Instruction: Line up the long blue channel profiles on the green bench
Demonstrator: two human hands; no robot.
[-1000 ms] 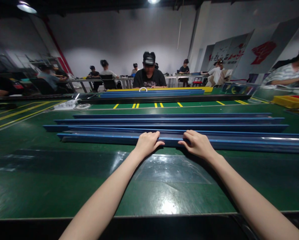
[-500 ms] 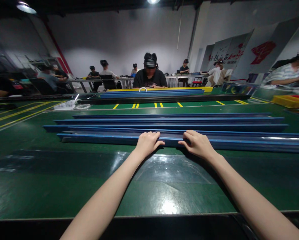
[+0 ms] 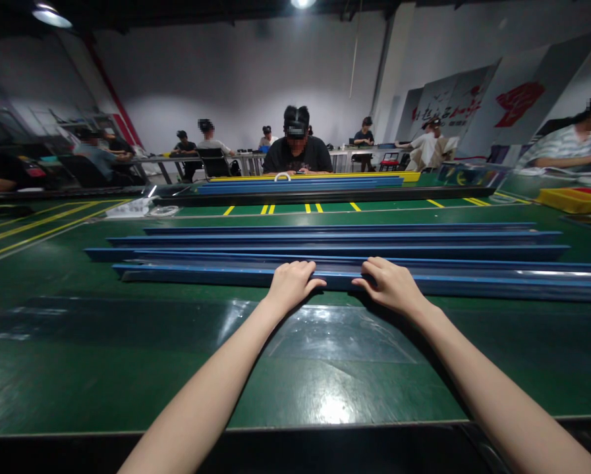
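A long blue channel strip [image 3: 216,275] lies crosswise on the green table, nearest to me among several like it. My left hand [image 3: 291,282] grips its front wall, with the fingers curled over the top edge and the thumb on the near side. A short way to the right, my right hand [image 3: 387,282] grips the same strip in the same manner. The fingertips of both hands are partly hidden inside the channel. Clear plastic strip [image 3: 339,332] lies flat on the table between my forearms and the channel.
More blue channels [image 3: 325,251] lie just behind the held one. Farther back are a black bar [image 3: 325,195] and a yellow strip [image 3: 364,176]. A co-worker [image 3: 298,148] sits opposite. A yellow tray [image 3: 566,200] stands at the right, and white items [image 3: 130,207] lie at the left.
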